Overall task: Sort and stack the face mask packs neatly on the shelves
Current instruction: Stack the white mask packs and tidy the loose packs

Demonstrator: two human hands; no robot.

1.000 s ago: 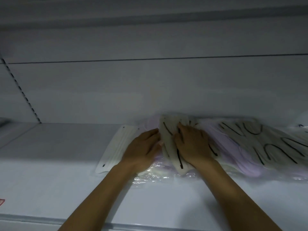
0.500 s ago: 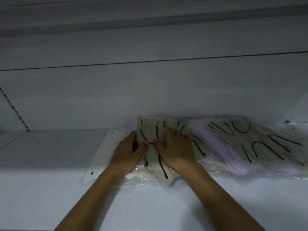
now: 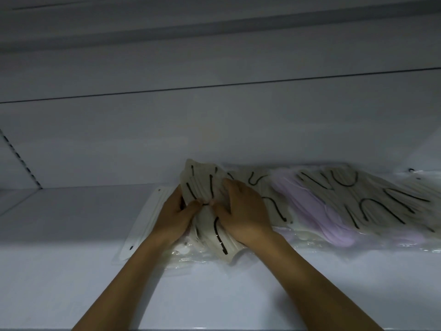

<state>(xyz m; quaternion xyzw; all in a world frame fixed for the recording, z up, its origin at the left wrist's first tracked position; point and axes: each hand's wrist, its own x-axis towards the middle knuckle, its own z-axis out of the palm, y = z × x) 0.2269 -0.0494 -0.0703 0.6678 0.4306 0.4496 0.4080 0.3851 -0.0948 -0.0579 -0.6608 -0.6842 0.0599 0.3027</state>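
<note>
White shelf (image 3: 71, 235); beige mask pack (image 3: 205, 187) with black loops is stood tilted near the back wall, gripped between both hands; left hand (image 3: 173, 215) is curled on its left edge, thumb tip pinched onto the front; right hand (image 3: 243, 211) is laid over its right side, fingers (image 3: 229, 187) bent onto the pack; white mask pack (image 3: 140, 225) is laid flat just left; lilac mask packs (image 3: 317, 211) and further beige packs (image 3: 372, 201) are spread to the right.
</note>
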